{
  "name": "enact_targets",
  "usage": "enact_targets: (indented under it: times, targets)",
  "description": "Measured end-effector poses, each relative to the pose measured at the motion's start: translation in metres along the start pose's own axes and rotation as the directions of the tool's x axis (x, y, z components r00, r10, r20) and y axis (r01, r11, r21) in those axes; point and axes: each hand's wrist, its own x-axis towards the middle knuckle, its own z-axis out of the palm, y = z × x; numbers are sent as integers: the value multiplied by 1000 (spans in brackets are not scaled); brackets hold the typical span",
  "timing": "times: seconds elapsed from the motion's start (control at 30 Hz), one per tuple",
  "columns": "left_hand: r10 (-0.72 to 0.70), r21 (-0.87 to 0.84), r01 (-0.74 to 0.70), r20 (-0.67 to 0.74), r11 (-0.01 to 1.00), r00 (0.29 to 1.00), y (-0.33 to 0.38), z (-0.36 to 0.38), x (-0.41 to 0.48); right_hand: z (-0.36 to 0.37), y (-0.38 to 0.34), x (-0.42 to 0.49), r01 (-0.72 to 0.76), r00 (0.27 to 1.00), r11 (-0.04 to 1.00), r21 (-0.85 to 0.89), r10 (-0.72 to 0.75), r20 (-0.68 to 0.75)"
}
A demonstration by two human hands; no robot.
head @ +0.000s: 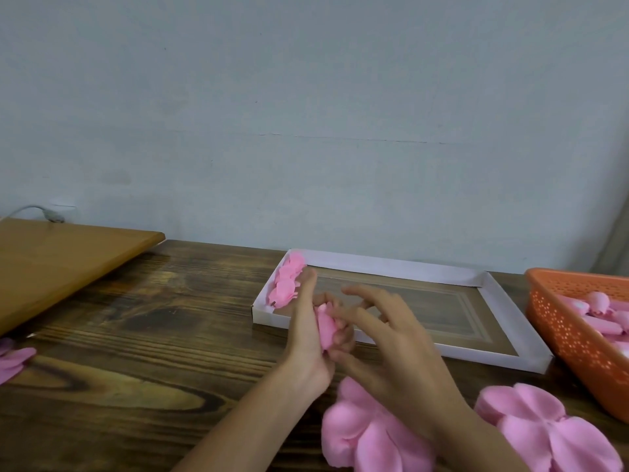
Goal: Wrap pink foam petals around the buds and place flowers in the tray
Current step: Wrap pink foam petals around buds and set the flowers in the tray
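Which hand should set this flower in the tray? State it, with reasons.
Left, likely. The left hand grips the flower over the near-left rim of the tray, close to the finished flowers; the right hand is spread open beside it.

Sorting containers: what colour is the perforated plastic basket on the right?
The perforated plastic basket is orange, seen in the head view.
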Motion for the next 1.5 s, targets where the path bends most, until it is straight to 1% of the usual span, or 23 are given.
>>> enact_targets:
  times: [0.1, 0.23, 0.37, 0.47, 0.53, 0.63, 0.77, 0.87, 0.97, 1.07, 1.17, 1.3, 1.4, 1.47, 1.5]
  targets:
    - [-34, -41, 33, -20, 999, 999, -3, 2, -3, 1, -4, 1, 24, 1000, 999, -23, -24, -10]
    - [-13, -149, 6, -48, 989, 999, -2, 6, -5, 4, -6, 0, 65, 995, 994, -87, -72, -70]
    - [41, -145, -46, -37, 988, 998, 0, 5, -4, 8, -7, -1, 21, 992, 987, -156, -40, -117]
    - [60, -52, -62, -42, 997, 997, -1, 3, -4, 9, -7, 0, 30, 992, 981, -190, -52, -113]
    - [65, 14, -65, -33, 998, 997, -4, 1, -3, 7, -6, -1, 26, 993, 988, -149, -43, -112]
    - [88, 107, -90, 20, 990, 996, -6, 1, -2, 1, -4, 0, -49, 995, 997, -62, 44, -85]
    - [125, 229, -141, 84, 963, 989, -8, 3, -5, 1, 0, 0, -50, 998, 995, -84, 52, 23]
    - [132, 272, -153, 92, 950, 987, -9, 5, -6, 2, 2, -1, -52, 997, 995, -90, 57, 46]
    - [128, 305, -154, 105, 940, 986, -9, 3, -6, 2, 2, -1, -46, 998, 995, -91, 49, 38]
    - [109, 311, -132, 89, 941, 990, -10, 2, -5, 1, -1, 0, -41, 998, 997, -62, 44, 37]
    - [73, 293, -92, 74, 952, 995, -11, 2, -4, 2, -1, -1, -24, 999, 996, -82, 28, 37]
    - [81, 310, -96, 62, 946, 995, -9, 0, -3, 2, -2, 0, -22, 999, 996, -84, 24, 27]
    - [82, 305, -93, 49, 948, 995, -10, 0, -3, 2, -1, -1, -17, 999, 995, -94, 21, 45]
    - [71, 277, -84, 57, 957, 996, -9, 1, -2, 2, 3, -1, -33, 998, 999, -19, 34, 56]
    - [73, 255, -87, 64, 963, 995, -8, 0, -2, 3, 5, -1, -67, 997, 995, 75, 64, 46]
